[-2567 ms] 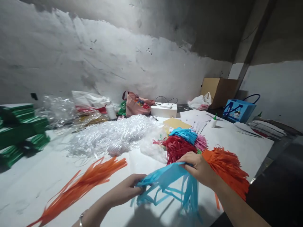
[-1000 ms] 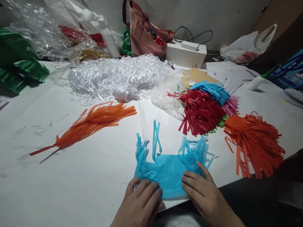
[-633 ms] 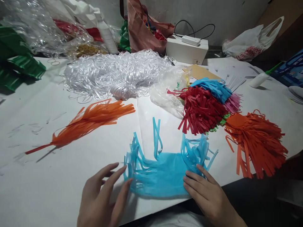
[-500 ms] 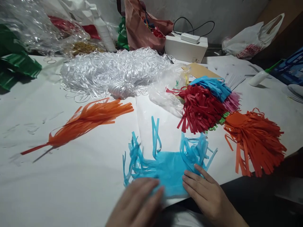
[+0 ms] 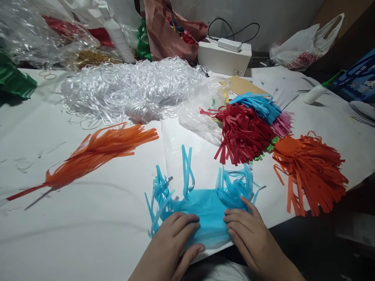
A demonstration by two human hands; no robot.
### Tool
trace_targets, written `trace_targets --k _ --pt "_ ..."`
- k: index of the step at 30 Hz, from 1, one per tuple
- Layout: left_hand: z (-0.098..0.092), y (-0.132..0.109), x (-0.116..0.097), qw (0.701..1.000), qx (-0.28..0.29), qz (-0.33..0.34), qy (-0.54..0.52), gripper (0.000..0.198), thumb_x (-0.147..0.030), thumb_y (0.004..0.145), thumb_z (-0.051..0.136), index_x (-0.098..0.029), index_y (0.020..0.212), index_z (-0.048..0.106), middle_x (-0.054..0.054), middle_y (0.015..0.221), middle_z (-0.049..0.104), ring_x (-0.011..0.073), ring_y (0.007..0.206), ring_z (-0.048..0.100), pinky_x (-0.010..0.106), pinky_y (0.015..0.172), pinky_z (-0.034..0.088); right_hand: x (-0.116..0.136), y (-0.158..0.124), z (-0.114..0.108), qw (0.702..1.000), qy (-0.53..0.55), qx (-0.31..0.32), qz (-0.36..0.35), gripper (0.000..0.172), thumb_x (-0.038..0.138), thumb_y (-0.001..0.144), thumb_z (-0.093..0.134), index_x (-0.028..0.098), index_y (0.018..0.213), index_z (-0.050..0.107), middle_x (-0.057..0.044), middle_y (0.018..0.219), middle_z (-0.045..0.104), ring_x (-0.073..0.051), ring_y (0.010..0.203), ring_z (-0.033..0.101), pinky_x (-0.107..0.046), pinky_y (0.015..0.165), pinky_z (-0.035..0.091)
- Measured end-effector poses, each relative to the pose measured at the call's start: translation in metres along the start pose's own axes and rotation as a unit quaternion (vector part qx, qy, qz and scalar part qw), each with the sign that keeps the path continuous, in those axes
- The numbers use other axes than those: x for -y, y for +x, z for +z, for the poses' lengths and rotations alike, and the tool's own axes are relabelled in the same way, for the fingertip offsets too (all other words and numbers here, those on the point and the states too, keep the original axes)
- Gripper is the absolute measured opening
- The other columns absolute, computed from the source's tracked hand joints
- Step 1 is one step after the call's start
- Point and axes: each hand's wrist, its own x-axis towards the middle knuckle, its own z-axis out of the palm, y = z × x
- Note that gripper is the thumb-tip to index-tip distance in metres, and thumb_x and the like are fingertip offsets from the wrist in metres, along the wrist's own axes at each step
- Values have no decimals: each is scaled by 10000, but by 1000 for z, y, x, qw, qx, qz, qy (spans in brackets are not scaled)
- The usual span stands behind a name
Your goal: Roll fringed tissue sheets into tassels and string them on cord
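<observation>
Blue tissue paper [image 5: 206, 207] with fringed strips at both sides lies near the front edge of the white-covered table [image 5: 96, 249]. My left hand [image 5: 178, 238] rests on the lower left part of the paper, thumb apart from the fingers. On the right part lies my right hand [image 5: 246, 230], palm down, its fingers stretched over the sheet beside the curled fringe. Neither hand grips anything. Two blue strips stick up from the paper's top edge.
An orange tassel [image 5: 96, 152] lies left. Red [image 5: 244, 132], blue [image 5: 258, 107], pink [image 5: 283, 123] and orange [image 5: 313, 171] fringe bundles sit right. Behind are white ribbon [image 5: 134, 88], a plastic bag [image 5: 200, 111], a box [image 5: 224, 58] and a glue bottle [image 5: 315, 95].
My left hand, blurred before, has come down onto the blue paper. My right hand has stayed on it. The view has shifted slightly, moving the table's contents left in the picture.
</observation>
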Motion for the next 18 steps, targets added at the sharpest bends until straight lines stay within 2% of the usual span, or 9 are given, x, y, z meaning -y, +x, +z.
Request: trace_targets --k 2,5,7,11,14,16,18 --pt "0 5 -2 1000 5 -19 -11 173 -308 959 568 -217 1091 633 56 1037 727 220 905 684 318 765 592 3 2 1 1000 -20 -12 15 201 57 955 464 172 962 628 -24 909 718 -153 990 677 -395 1188 267" --pt "5 11 -1 1000 12 -28 -8 171 -191 968 476 -214 981 645 50 963 711 211 806 667 323 676 575 6 5 4 997 -61 -29 32 183 122 986 468 179 913 626 -24 883 711 -162 938 675 -383 1146 273" --pt "10 12 2 1000 14 -21 4 240 -114 948 434 -217 930 650 47 949 707 210 776 655 320 635 558 7 8 7 994 -101 -35 31 196 249 1025 473 188 990 656 -37 964 740 -192 978 660 -398 1152 236" --pt "16 11 8 1000 -9 -6 25 248 -91 934 448 -224 923 657 40 929 708 209 749 642 315 612 537 6 14 18 982 -184 -18 24 460 561 1000 426 231 1240 638 -67 1247 704 -291 1174 572 -497 1192 128" --pt "16 10 8 999 -20 -5 29 246 -102 942 451 -231 929 660 36 933 711 198 742 642 298 607 528 -8 7 26 963 -252 -33 85 528 584 985 425 212 1313 605 -132 1335 646 -373 1211 538 -647 1161 104" --pt "15 10 8 999 -12 -12 28 243 -114 949 454 -237 930 663 40 955 714 197 768 651 288 614 531 -25 -7 22 941 -303 -51 141 510 545 994 429 208 1342 591 -172 1366 612 -432 1210 540 -750 1085 151" --pt "14 10 8 999 -1 -18 27 247 -123 959 447 -239 927 663 44 970 714 195 789 656 285 633 535 -44 -25 9 921 -339 -61 183 487 528 1004 414 223 1337 596 -182 1384 594 -467 1232 533 -788 1009 236"
